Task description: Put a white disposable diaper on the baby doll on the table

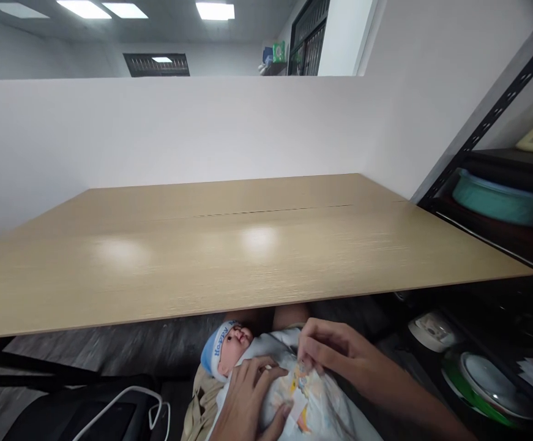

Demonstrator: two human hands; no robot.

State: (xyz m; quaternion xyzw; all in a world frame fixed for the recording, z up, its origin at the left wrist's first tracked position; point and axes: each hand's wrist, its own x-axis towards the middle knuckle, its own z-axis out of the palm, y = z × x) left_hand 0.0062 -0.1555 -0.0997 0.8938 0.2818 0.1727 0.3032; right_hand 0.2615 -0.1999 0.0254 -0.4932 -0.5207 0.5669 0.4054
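Note:
A baby doll [235, 350] in a blue and white cap [216, 352] lies face up across the lap, below the table's front edge. Pale cloth is around its body. Over its middle is a white covering [314, 407] with a yellow and orange cartoon print and a small white strip, possibly a diaper. My left hand [250, 398] rests on the doll's body, thumb apart from its slightly bent fingers. At the upper edge of the print, my right hand [337, 352] has its fingertips pinched together on the white covering. What exactly lies between those fingertips is partly hidden.
A wooden table [229, 257] spans the view above the lap, against a white partition [178, 131]. At right, a black shelf rack [491, 101] holds a teal basin [505, 197] and lidded dishes [493, 383]. A white cable [131, 392] lies over a black bag at lower left.

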